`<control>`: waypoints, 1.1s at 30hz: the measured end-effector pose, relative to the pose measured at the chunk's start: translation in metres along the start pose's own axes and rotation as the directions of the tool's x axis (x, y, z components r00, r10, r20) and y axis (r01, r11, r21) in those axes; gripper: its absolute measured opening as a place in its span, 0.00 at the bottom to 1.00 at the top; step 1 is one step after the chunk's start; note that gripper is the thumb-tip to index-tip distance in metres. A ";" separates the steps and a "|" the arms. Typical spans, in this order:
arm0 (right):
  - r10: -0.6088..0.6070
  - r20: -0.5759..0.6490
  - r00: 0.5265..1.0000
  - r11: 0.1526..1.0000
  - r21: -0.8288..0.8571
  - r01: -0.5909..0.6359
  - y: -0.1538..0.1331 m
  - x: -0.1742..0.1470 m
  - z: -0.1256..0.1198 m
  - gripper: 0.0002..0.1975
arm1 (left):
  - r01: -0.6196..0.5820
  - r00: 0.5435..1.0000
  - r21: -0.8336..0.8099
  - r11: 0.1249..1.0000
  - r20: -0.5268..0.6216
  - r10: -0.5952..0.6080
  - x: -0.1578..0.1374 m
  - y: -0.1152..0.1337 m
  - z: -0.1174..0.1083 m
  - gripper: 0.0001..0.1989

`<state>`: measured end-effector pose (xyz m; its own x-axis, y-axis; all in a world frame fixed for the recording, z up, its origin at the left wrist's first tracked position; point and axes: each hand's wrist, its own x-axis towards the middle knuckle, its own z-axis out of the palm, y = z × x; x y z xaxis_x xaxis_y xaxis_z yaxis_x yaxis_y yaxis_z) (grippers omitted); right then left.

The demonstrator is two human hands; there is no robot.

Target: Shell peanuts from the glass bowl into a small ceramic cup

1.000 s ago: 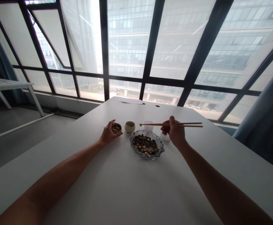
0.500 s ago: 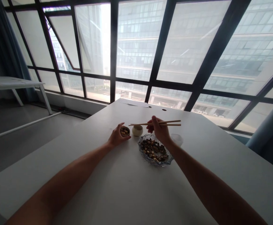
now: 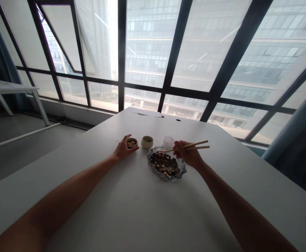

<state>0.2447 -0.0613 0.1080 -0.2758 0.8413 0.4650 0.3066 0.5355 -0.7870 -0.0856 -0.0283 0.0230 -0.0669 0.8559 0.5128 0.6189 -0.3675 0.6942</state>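
My left hand (image 3: 123, 148) is curled round a small cup (image 3: 132, 142) with several pale nuts in it, standing on the table. In my right hand (image 3: 185, 153) is a pair of chopsticks (image 3: 198, 145), their tips over the far left part of a clear glass bowl (image 3: 183, 172). Mixed nuts and dark seeds (image 3: 165, 163) lie in that bowl. Whether the tips pinch a piece is too small to tell. Between the left hand and the bowl stands a cream-coloured cup (image 3: 147, 142). A translucent cup (image 3: 168, 141) sits behind the bowl, close to my right hand.
The white table (image 3: 131, 206) reaches toward large windows, with papers (image 3: 149, 113) and a dark round spot (image 3: 178, 120) at its far end. Another white table (image 3: 8, 87) stands at the left. A blue curtain (image 3: 297, 140) hangs at the right.
The chopsticks have gone from above the cream-coloured cup to the glass bowl, moving right and down with my right hand. My left hand stays at its cup. The whole view has shifted slightly.
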 end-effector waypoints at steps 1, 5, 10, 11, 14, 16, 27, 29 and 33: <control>-0.012 0.027 1.000 1.000 -0.012 0.012 0.001 0.000 0.001 0.28 | -0.002 1.000 0.004 1.000 0.000 0.002 0.000 0.000 0.000 0.41; -0.013 0.049 0.999 1.000 0.003 0.013 -0.003 -0.001 0.005 0.29 | -0.003 1.000 0.001 1.000 0.013 0.003 0.000 0.000 -0.001 0.42; 0.053 -0.089 0.995 0.995 0.091 -0.045 -0.009 0.003 -0.001 0.31 | -0.028 0.999 -0.007 1.000 -0.025 0.028 0.002 -0.008 0.002 0.39; 0.080 -0.139 0.987 0.990 0.127 -0.063 -0.008 0.006 -0.005 0.31 | -0.033 0.999 -0.007 0.999 -0.035 0.033 0.002 -0.010 0.003 0.38; 0.235 -0.270 0.934 0.948 0.275 -0.159 -0.002 0.015 -0.021 0.30 | -0.047 0.996 0.014 0.999 -0.069 0.048 0.004 -0.015 0.005 0.36; 0.335 -0.279 0.900 0.910 0.342 -0.233 0.002 0.019 -0.034 0.28 | -0.076 0.991 0.057 0.995 -0.105 0.082 0.004 -0.013 0.004 0.35; 0.110 -0.121 0.987 0.993 0.060 -0.103 -0.026 0.010 -0.087 0.31 | -0.350 0.937 0.364 0.863 0.133 0.324 0.009 0.078 0.019 0.19; 0.110 -0.084 0.990 0.994 0.025 -0.108 -0.028 0.009 -0.088 0.31 | -0.318 0.941 0.407 0.856 0.246 0.232 0.024 0.088 0.030 0.24; 0.109 -0.006 0.994 0.994 -0.012 -0.109 -0.027 0.008 -0.087 0.32 | -0.243 0.915 0.485 0.840 0.402 0.033 0.061 0.093 0.042 0.38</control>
<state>0.3137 -0.0623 0.1680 -0.2358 0.8949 0.3790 0.3459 0.4417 -0.8278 0.0012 0.0049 0.0975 0.2739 0.9174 0.2887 0.9157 -0.3406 0.2133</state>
